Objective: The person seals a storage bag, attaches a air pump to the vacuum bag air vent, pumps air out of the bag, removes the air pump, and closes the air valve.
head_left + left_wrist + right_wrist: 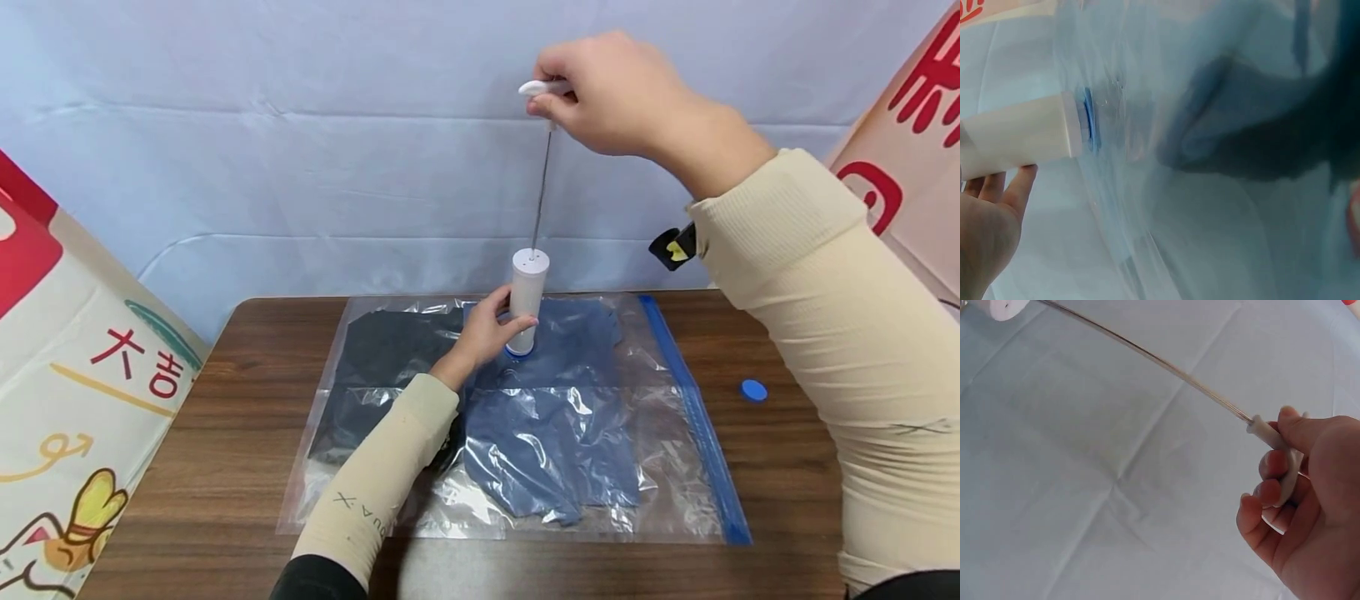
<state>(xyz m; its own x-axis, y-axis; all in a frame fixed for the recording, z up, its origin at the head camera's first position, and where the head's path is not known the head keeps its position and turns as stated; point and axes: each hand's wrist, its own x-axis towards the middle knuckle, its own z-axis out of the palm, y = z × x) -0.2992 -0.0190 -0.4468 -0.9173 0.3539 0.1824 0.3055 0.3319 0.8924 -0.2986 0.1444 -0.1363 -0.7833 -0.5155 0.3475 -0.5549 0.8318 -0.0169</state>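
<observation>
A white hand pump stands nearly upright on the blue valve of a clear vacuum storage bag. My left hand grips its barrel low down, thumb in front; in the left wrist view, fingers touch the barrel's side. Well above, my right hand holds the white pump handle, fingers curled round it in the right wrist view. The thin metal rod is drawn far out of the barrel. Inside the bag lie folded dark cloth and blue cloth.
A round blue cap lies on the wooden table, right of the bag. The bag's blue zip strip runs along its right side. Behind the table hangs a pale cloth, with printed cloths at both sides.
</observation>
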